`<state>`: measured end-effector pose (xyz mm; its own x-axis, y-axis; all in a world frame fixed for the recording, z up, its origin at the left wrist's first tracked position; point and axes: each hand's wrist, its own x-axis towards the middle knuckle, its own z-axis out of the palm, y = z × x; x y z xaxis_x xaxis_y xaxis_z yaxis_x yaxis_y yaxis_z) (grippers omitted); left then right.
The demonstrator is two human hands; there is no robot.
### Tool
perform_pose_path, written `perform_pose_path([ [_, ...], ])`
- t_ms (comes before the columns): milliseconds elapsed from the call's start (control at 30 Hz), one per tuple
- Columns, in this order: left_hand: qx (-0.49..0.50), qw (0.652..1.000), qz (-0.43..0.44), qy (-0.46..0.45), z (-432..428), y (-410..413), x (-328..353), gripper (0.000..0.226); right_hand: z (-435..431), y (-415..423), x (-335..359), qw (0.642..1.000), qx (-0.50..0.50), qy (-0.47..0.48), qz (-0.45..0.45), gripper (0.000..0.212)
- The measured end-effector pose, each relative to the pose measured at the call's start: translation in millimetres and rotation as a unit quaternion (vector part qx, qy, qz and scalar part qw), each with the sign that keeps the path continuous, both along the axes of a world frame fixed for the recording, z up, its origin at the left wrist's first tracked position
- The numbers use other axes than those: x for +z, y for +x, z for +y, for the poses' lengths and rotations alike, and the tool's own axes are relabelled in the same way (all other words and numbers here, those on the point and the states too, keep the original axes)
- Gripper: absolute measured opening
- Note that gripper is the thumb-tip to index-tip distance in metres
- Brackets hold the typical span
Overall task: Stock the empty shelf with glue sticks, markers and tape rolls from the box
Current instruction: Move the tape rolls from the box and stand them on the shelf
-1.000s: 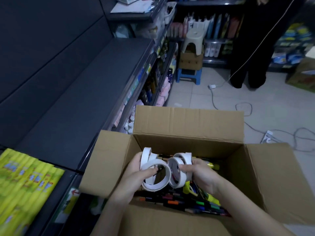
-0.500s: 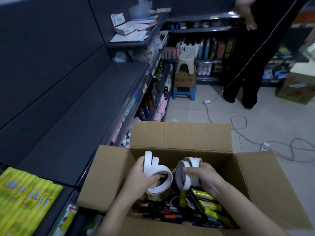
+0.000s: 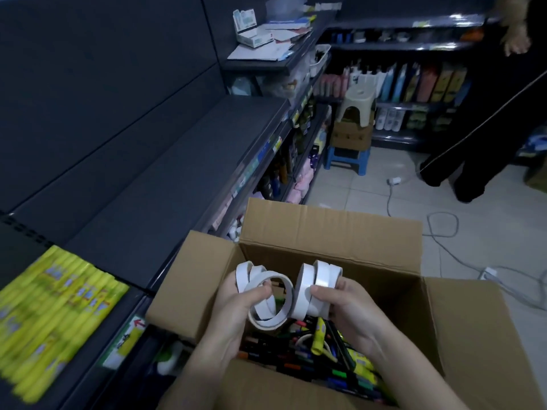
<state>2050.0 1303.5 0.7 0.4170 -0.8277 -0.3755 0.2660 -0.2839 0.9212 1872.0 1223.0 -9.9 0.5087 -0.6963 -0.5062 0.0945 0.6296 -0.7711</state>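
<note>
Both hands are over the open box (image 3: 331, 232), each loaded with white tape rolls. The left hand (image 3: 233, 309) is closed around a loose cluster of rolls (image 3: 266, 294), thumb hooked through the core of the front roll; the rolls lie at mixed angles. The right hand (image 3: 346, 306) clamps a tighter stack (image 3: 316, 282) between thumb and fingers, rolls on edge and side by side.

The empty shelf (image 3: 165, 184) lies up and to the left of the box, its long axis running away from the viewer along the aisle. The left hand is the nearer one; the shelf's front edge sits just beside the box's left flap. Judgement: the left load goes first, and the right hand must cross over the box to follow. Markers (image 3: 299, 350) and yellow glue sticks (image 3: 319, 335) are in the box bottom.
</note>
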Motion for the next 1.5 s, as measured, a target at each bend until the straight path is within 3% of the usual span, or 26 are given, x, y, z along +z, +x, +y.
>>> perform_pose_path([
  [167, 0.062, 0.998, 0.015, -0.012, 18, -7, 5, 0.031, 13, 6, 11, 1.0, 0.027, 0.005, 0.004, 0.027],
  [600, 0.158, 0.981, -0.068, -0.094, 94, 20, 37, 0.037, 68, 55, 55, 0.992, 0.099, -0.077, -0.009, 0.016],
  [833, 0.211, 0.957, -0.107, -0.168, 202, 52, 72, 0.053, 156, 103, 91, 0.968, 0.184, -0.15, -0.078, 0.018],
  [1000, 0.261, 0.94, -0.134, -0.173, 297, 74, 78, 0.054, 238, 146, 94, 0.952, 0.242, -0.166, -0.089, 0.044],
  [1367, 0.394, 0.895, -0.155, -0.141, 497, 81, 66, 0.047, 419, 202, 72, 0.909, 0.366, -0.167, -0.105, 0.027],
  [1500, 0.454, 0.867, -0.159, -0.13, 562, 75, 62, 0.04, 474, 216, 70, 0.897, 0.411, -0.125, -0.106, 0.022],
])
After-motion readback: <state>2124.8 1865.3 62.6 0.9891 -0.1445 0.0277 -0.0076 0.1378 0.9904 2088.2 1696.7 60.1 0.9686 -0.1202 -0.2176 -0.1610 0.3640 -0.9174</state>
